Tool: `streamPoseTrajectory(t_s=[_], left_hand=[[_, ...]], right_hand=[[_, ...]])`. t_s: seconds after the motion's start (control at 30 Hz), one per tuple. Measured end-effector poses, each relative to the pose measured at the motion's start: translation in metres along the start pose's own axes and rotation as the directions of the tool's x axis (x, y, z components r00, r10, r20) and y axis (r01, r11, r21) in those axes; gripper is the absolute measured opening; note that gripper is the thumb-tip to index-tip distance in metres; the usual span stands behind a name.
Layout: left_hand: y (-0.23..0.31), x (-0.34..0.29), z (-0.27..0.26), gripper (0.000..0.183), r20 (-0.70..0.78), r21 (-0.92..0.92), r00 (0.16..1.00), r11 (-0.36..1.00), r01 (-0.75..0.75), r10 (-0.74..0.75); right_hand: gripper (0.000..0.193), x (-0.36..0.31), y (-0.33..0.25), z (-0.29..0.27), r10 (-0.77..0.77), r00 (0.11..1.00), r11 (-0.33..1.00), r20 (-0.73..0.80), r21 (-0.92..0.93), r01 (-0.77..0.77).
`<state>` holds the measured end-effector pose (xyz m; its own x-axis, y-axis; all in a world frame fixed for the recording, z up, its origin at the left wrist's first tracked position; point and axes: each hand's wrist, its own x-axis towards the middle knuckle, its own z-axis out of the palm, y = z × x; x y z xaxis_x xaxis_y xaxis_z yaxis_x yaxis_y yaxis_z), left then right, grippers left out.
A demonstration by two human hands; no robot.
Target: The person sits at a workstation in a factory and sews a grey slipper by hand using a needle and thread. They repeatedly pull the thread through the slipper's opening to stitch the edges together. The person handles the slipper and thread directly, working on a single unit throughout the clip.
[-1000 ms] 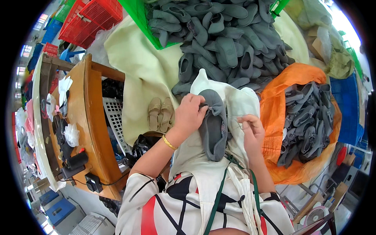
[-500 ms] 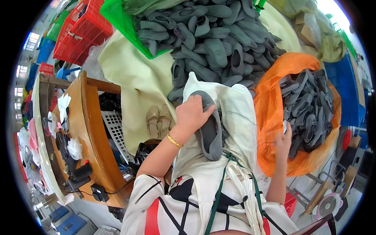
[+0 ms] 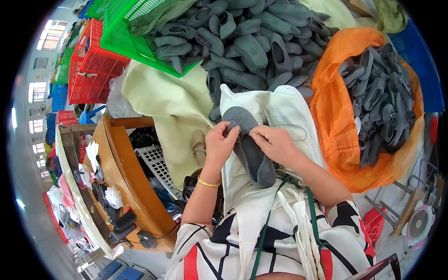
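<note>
A grey cloth shoe (image 3: 255, 161) lies on the white apron (image 3: 298, 109) over my lap, toe pointing away and opening facing up. My left hand (image 3: 221, 142) is closed on the shoe's left side, thumb and forefinger pinching the edge of its opening. From the other side, my right hand (image 3: 274, 142) touches the shoe near the same edge. Its thumb and forefinger are pressed together, and whatever is between them is too small to make out.
Grey shoes (image 3: 252, 51) pile up ahead, spilling from a green crate (image 3: 126, 35). More fill an orange sack (image 3: 336, 107) at right. A wooden table (image 3: 140, 186) stands left, near beige sandals (image 3: 198, 142). A red crate (image 3: 91, 65) sits far left, a fan (image 3: 418, 221) lower right.
My right hand has come in from beside the orange sack to the shoe's opening. The thread stretched between shoe and right hand no longer shows. My left hand has shifted to the shoe's left edge.
</note>
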<state>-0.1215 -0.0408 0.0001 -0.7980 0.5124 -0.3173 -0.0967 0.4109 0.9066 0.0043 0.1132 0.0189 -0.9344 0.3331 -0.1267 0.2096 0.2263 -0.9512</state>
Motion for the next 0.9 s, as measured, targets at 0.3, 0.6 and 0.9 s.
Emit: streamPoseTrajectory(t_s=[0.3,0.6,0.9], left_hand=[[0.001,-0.002,0.002,0.013,-0.038,-0.101,0.998,0.994,0.037,-0.042],[0.008,0.001,-0.003,0.015,-0.004,-0.086,0.996,0.992,0.087,-0.088],[0.008,0.001,-0.004,0.013,-0.012,-0.062,0.996,0.994,0.089,-0.090]], right_hand=[[0.010,0.005,-0.006,0.003,-0.013,0.998,0.998,-0.069,-0.062,0.009],[0.008,0.009,0.006,0.017,-0.066,0.996,0.993,-0.056,-0.104,0.060],[0.010,0.008,0.004,0.019,-0.094,0.994,0.976,-0.049,-0.199,0.083]])
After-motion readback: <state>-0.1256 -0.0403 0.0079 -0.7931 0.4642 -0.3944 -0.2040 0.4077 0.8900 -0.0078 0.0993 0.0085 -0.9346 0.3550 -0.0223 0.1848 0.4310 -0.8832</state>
